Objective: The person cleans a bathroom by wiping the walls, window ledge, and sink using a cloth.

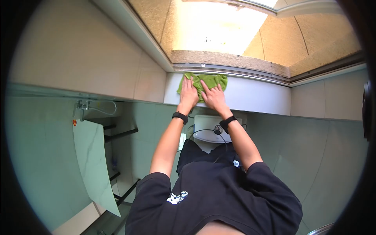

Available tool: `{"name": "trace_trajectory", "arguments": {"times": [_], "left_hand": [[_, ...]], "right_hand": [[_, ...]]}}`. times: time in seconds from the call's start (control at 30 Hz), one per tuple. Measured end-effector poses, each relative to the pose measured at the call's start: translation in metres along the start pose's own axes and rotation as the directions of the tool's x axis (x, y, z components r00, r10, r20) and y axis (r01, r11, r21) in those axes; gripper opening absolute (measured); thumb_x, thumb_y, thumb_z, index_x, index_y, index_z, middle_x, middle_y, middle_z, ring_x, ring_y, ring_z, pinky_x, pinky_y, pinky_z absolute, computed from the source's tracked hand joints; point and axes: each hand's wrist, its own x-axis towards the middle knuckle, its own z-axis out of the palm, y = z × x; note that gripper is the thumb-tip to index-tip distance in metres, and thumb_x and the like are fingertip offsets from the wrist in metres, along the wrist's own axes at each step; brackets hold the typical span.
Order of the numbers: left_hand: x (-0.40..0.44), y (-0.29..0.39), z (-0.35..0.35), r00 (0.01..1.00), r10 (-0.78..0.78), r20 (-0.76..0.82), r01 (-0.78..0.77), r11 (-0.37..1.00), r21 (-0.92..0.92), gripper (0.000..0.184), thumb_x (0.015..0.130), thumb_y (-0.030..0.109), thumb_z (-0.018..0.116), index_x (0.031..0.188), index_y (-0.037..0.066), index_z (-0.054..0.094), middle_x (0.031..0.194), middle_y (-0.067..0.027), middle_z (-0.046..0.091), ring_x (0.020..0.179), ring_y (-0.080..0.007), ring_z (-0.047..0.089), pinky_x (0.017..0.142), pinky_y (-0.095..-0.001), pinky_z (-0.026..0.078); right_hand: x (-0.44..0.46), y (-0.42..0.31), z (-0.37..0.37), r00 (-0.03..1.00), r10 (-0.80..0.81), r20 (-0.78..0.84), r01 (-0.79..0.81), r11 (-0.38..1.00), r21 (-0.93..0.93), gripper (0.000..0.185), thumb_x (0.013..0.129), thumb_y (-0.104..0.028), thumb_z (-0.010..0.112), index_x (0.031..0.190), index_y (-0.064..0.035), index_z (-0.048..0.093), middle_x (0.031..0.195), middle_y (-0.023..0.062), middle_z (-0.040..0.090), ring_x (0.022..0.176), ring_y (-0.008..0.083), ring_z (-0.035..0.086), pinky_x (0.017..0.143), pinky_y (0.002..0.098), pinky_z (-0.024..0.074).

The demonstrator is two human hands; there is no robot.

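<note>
A green cloth [211, 81] lies spread and wrinkled on the left part of a white window sill [258, 96]. My left hand [188, 94] presses flat on the cloth's left side, fingers stretched toward the window. On its right side rests my right hand [214, 96], palm down with the fingers spread apart. Both hands touch the cloth from above without gripping it. Each wrist wears a black band.
Past the sill runs the metal window track [235, 71], with the window open above it. Below the sill is a white toilet tank [211, 135] with a dark cable in front. At left are a wall faucet [81, 105] and a marble-patterned panel [92, 156] with black bars.
</note>
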Motion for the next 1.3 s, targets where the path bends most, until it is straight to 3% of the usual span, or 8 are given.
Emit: {"name": "trace_trajectory", "arguments": {"times": [0.2, 0.4, 0.6, 0.93, 1.0, 1.03, 1.07, 1.3], "left_hand": [[0.026, 0.152, 0.04, 0.969, 0.247, 0.024, -0.24, 0.959, -0.153, 0.059, 0.088, 0.011, 0.047, 0.14, -0.015, 0.042, 0.147, -0.034, 0.04, 0.148, -0.0435, 0.026, 0.124, -0.0502, 0.018], [0.047, 0.311, 0.072, 0.852, 0.524, -0.014, -0.508, 0.82, -0.265, 0.057, 0.083, 0.011, 0.053, 0.134, -0.014, 0.048, 0.145, -0.0314, 0.044, 0.148, -0.0424, 0.026, 0.124, -0.049, 0.02], [0.031, 0.388, 0.09, 0.812, 0.578, -0.08, -0.577, 0.775, -0.259, 0.061, 0.079, 0.013, 0.056, 0.134, -0.013, 0.049, 0.141, -0.0302, 0.047, 0.146, -0.0427, 0.03, 0.122, -0.0488, 0.023], [-0.001, 0.25, 0.049, 0.788, 0.614, -0.044, -0.604, 0.757, -0.249, 0.069, 0.081, 0.008, 0.055, 0.146, -0.007, 0.039, 0.149, -0.0262, 0.043, 0.149, -0.0359, 0.029, 0.122, -0.0453, 0.025], [-0.01, 0.208, 0.037, 0.815, 0.58, 0.004, -0.566, 0.796, -0.213, 0.072, 0.079, 0.007, 0.056, 0.147, -0.007, 0.038, 0.15, -0.0266, 0.042, 0.149, -0.0359, 0.028, 0.123, -0.0453, 0.023], [-0.015, 0.187, 0.03, 0.835, 0.549, 0.035, -0.533, 0.824, -0.194, 0.075, 0.077, 0.007, 0.057, 0.148, -0.007, 0.036, 0.15, -0.0265, 0.042, 0.149, -0.0363, 0.027, 0.123, -0.0451, 0.022], [-0.02, 0.164, 0.022, 0.855, 0.509, 0.096, -0.49, 0.855, -0.171, 0.073, 0.081, 0.008, 0.057, 0.149, -0.006, 0.034, 0.151, -0.0272, 0.041, 0.149, -0.0369, 0.028, 0.124, -0.0447, 0.022], [-0.085, 0.004, -0.021, 0.993, -0.031, 0.113, 0.036, 0.998, -0.047, 0.076, 0.089, 0.019, 0.062, 0.15, -0.01, 0.027, 0.148, -0.0302, 0.041, 0.144, -0.0417, 0.033, 0.122, -0.0457, 0.025]], "right_hand": [[-0.076, 0.14, -0.05, 0.957, 0.291, 0.004, -0.29, 0.956, -0.05, 0.067, 0.098, -0.036, 0.052, 0.159, -0.0272, 0.026, 0.088, 0.0192, 0.071, 0.098, 0.0367, 0.065, 0.111, 0.0542, 0.036], [-0.173, 0.293, -0.086, 0.886, 0.448, -0.121, -0.461, 0.88, -0.115, 0.071, 0.092, -0.023, 0.055, 0.158, -0.0151, 0.027, 0.145, 0.023, 0.05, 0.135, 0.0379, 0.045, 0.114, 0.0521, 0.0333], [-0.232, 0.31, -0.103, 0.85, 0.499, -0.167, -0.493, 0.866, 0.081, 0.07, 0.089, -0.005, 0.056, 0.155, -0.01, 0.033, 0.145, 0.0241, 0.049, 0.129, 0.0456, 0.046, 0.111, 0.0502, 0.0361], [-0.219, 0.196, -0.06, 0.942, 0.311, -0.129, -0.326, 0.938, -0.116, 0.086, 0.08, -0.012, 0.056, 0.159, -0.0062, 0.021, 0.145, 0.0268, 0.049, 0.137, 0.0412, 0.043, 0.116, 0.0546, 0.0263], [-0.191, 0.159, -0.054, 0.911, 0.367, 0.188, -0.352, 0.93, -0.105, 0.087, 0.081, -0.018, 0.056, 0.159, -0.0059, 0.02, 0.131, 0.0265, 0.06, 0.122, 0.0406, 0.055, 0.112, 0.0552, 0.0318], [-0.178, 0.142, -0.039, 0.982, 0.172, -0.072, -0.182, 0.968, -0.172, 0.088, 0.081, -0.021, 0.057, 0.16, -0.0056, 0.019, 0.107, 0.0234, 0.069, 0.102, 0.0389, 0.063, 0.109, 0.0553, 0.0356], [-0.167, 0.129, -0.027, 0.973, 0.205, 0.109, -0.187, 0.97, -0.156, 0.086, 0.083, -0.023, 0.057, 0.159, -0.0066, 0.021, 0.092, 0.0208, 0.07, 0.096, 0.0379, 0.064, 0.108, 0.0554, 0.0358], [-0.06, 0.006, -0.013, 0.967, -0.201, 0.155, 0.205, 0.979, -0.012, 0.073, 0.096, -0.033, 0.054, 0.159, -0.0096, 0.024, 0.083, 0.02, 0.07, 0.088, 0.0399, 0.065, 0.101, 0.0552, 0.0408]]}}
